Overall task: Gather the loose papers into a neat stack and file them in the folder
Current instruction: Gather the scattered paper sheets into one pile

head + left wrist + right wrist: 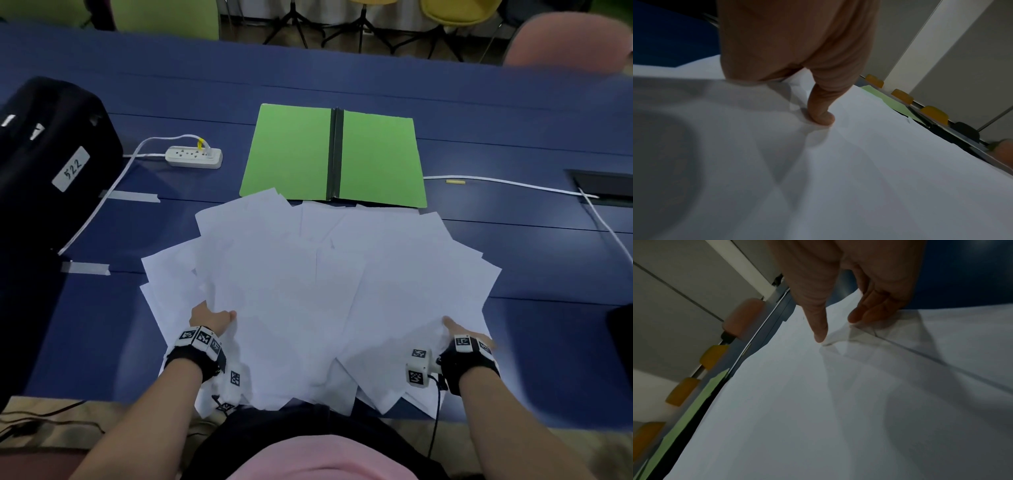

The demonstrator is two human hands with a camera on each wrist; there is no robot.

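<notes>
Blue cloth covers the tabletop (pixel 513 102), and chairs with tripod legs stand beyond its far edge. White papers (pixel 308 291) lie fanned out in a loose, overlapping spread from the middle of the tabletop to its near edge, some corners hanging over that edge. Just past the fan, toward the far edge, a green folder (pixel 291 150) lies open and flat, with a dark spine down its centre; the farthest sheets overlap its near edge.

At the left side of the fan, the left hand (pixel 210 320) grips the sheets: its thumb (pixel 821 112) presses on top of the paper while the other fingers go under the sheets, out of sight. At the right side of the fan, the right hand (pixel 459 334) has its thumb (pixel 819 324) pressed on top; its fingers (pixel 869 311), bent and close together, touch the edge of a lifted sheet, so it seems to pinch the paper, though the hold is less plain.

Toward the left edge of the tabletop sit a black case (pixel 51 154) with a white label and a white power strip (pixel 193 157), whose cable is taped down. Another white cable (pixel 507 183) runs toward the right edge.
</notes>
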